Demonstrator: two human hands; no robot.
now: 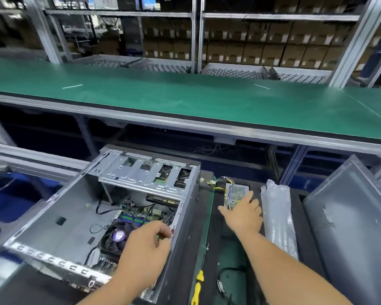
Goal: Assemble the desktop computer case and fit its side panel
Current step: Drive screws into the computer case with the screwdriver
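An open grey computer case lies on its side at lower left, showing its motherboard, a CPU fan and a metal drive cage. My left hand sits at the case's right wall with fingers curled near a small red part; what it holds is hidden. My right hand reaches out with fingers spread and rests on a perforated metal power supply with yellow and black wires. The grey side panel leans at the right edge.
A clear air-cushion wrap lies between the power supply and the panel. A yellow-handled tool lies by the case's right side. A long green conveyor belt runs across behind, with racks of cardboard boxes beyond it.
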